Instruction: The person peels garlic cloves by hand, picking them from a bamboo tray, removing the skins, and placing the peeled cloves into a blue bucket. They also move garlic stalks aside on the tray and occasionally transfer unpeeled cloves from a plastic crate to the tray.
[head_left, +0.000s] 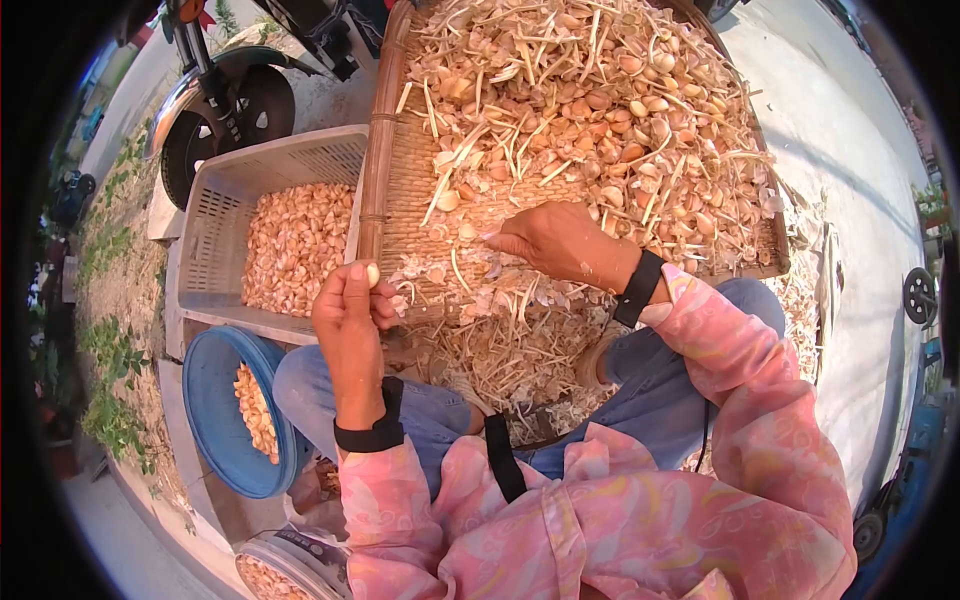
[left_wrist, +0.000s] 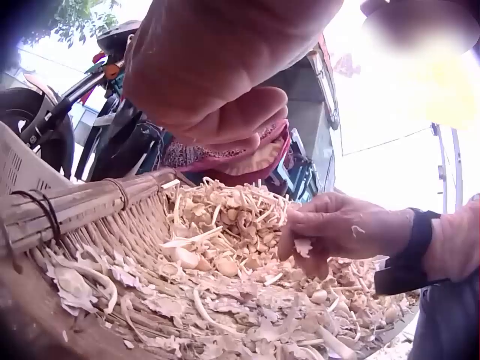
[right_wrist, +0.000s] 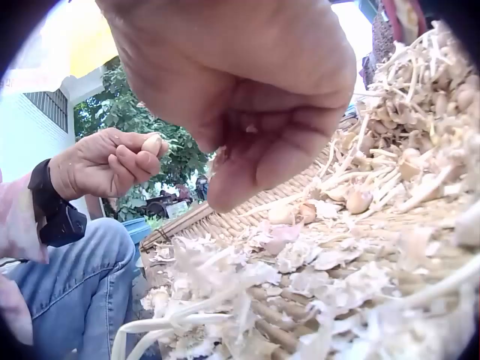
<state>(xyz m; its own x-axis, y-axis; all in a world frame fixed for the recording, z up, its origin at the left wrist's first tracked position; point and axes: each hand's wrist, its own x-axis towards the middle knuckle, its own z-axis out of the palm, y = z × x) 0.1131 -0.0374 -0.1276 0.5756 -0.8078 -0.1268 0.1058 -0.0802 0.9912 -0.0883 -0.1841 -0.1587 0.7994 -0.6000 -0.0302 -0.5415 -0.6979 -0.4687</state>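
My left hand [head_left: 348, 310] pinches a pale garlic clove [head_left: 373, 274] between thumb and forefinger, above the left rim of a woven tray [head_left: 400, 190]. In the right wrist view that clove [right_wrist: 152, 144] looks smooth and whitish. My right hand [head_left: 568, 245] is over the tray with fingers curled, and a scrap of garlic skin [left_wrist: 303, 246] shows at its fingertips in the left wrist view. Loose garlic cloves [head_left: 640, 108], dry stalks and papery skins are heaped on the tray's far and right side. Thin skins [right_wrist: 352, 285] lie scattered on the near weave.
Left of the tray, a grey plastic crate [head_left: 210, 220] holds many cloves. In front of it a tilted blue bucket [head_left: 215, 420] contains paler cloves, and another tub [head_left: 300, 550] sits nearer. Stalks and skins [head_left: 520, 360] cover the ground between the knees. A wheeled vehicle [head_left: 225, 125] stands behind.
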